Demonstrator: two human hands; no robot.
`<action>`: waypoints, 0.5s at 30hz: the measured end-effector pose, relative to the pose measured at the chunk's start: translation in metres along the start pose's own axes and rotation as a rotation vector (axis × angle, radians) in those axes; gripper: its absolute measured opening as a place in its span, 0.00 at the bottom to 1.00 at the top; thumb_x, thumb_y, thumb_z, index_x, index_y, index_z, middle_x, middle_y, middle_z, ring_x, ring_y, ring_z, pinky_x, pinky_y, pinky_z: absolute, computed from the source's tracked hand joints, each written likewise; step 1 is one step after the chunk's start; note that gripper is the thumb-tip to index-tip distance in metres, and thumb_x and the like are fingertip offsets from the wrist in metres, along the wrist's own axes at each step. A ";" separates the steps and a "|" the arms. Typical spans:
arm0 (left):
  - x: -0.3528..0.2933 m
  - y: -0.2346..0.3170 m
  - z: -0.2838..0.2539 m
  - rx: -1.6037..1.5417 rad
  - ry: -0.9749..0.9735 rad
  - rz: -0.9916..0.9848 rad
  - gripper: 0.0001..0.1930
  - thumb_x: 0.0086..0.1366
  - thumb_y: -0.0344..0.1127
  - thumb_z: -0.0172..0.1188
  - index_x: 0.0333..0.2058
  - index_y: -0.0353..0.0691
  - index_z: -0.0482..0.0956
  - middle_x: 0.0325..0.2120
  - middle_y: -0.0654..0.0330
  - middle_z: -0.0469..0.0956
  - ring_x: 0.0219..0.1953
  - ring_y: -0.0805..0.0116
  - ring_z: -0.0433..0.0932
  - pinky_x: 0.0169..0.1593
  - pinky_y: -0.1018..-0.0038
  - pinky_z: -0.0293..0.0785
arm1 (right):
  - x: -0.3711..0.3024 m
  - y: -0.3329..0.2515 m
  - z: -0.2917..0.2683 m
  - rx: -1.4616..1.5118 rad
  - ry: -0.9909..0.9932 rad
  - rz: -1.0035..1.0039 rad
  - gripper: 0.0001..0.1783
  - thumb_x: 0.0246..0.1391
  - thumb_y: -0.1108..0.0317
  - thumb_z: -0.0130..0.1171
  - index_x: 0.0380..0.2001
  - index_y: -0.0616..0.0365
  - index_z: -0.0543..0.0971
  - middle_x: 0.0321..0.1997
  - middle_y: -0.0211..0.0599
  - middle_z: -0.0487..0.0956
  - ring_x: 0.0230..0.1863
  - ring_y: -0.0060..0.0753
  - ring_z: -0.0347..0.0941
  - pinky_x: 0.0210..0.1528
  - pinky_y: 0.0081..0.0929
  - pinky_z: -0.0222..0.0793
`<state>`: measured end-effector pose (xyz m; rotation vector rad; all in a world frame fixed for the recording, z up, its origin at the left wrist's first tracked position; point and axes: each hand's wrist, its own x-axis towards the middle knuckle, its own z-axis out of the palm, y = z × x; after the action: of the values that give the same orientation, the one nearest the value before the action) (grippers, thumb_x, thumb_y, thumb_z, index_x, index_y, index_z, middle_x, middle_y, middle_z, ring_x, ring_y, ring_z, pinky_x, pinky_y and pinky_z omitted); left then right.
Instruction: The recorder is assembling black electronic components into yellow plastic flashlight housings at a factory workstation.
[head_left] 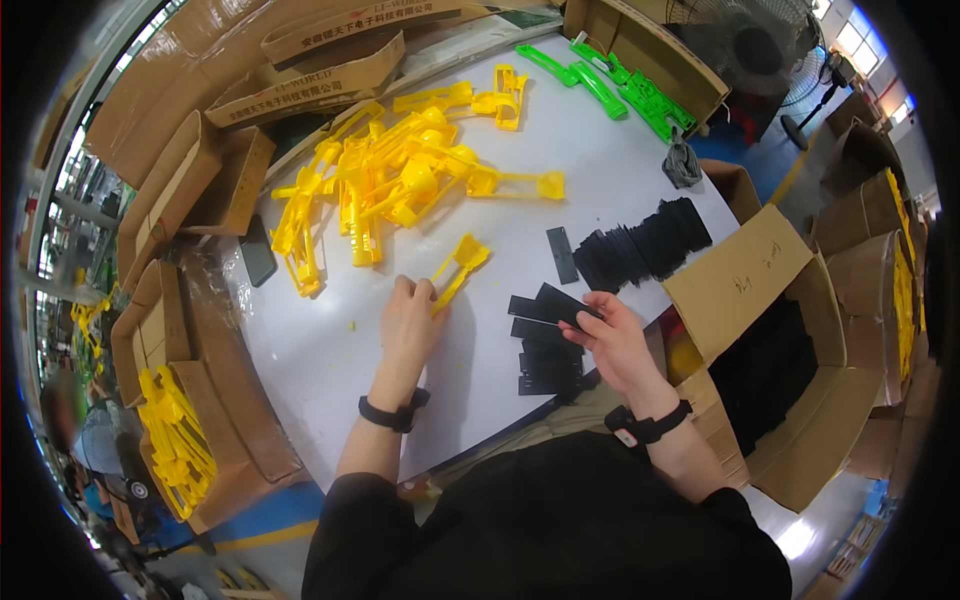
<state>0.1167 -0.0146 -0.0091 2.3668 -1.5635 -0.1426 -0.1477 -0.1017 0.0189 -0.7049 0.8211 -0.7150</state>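
Holding yellow part (470,252) by its near end w/ L hand (410,320), fingers narrow, over mid table (320,370). Pinching black strip (568,306) btwn thumb & fingers of R hand (618,340), to the R, by near black stack (550,365); can't tell if 1 or more. See yellow pile (410,180) far L, black pile (645,242) & green parts (640,95) far R.

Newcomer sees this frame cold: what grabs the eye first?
Probably the heap of bright yellow plastic parts across the far left and middle of the white table. Next, the green parts at its far right, with a row of black strips nearer on that side. In front, the left grip holds one yellow piece, the right grip a black plate.
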 end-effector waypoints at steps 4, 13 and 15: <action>-0.022 -0.006 0.003 -0.511 -0.134 -0.276 0.28 0.52 0.34 0.67 0.50 0.36 0.66 0.35 0.54 0.75 0.32 0.63 0.75 0.36 0.70 0.73 | 0.017 0.022 0.005 0.064 -0.086 0.140 0.09 0.58 0.70 0.56 0.41 0.58 0.71 0.36 0.31 0.74 0.41 0.26 0.73 0.45 0.26 0.70; -0.052 0.063 0.023 -1.356 0.158 -0.352 0.10 0.64 0.30 0.57 0.39 0.35 0.65 0.31 0.61 0.73 0.34 0.77 0.72 0.37 0.79 0.69 | 0.016 0.051 0.050 -0.537 -0.189 0.039 0.07 0.53 0.69 0.61 0.33 0.61 0.77 0.33 0.29 0.78 0.34 0.19 0.72 0.38 0.18 0.67; -0.053 0.061 0.026 -1.368 0.181 -0.352 0.10 0.63 0.29 0.58 0.38 0.36 0.66 0.31 0.61 0.73 0.34 0.77 0.72 0.38 0.79 0.69 | 0.013 0.050 0.050 -0.925 -0.162 -0.317 0.08 0.51 0.69 0.63 0.28 0.63 0.76 0.37 0.33 0.74 0.39 0.19 0.71 0.39 0.19 0.68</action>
<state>0.0355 0.0064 -0.0201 1.4021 -0.5306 -0.7559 -0.0863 -0.0701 -0.0001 -1.7314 0.8865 -0.5219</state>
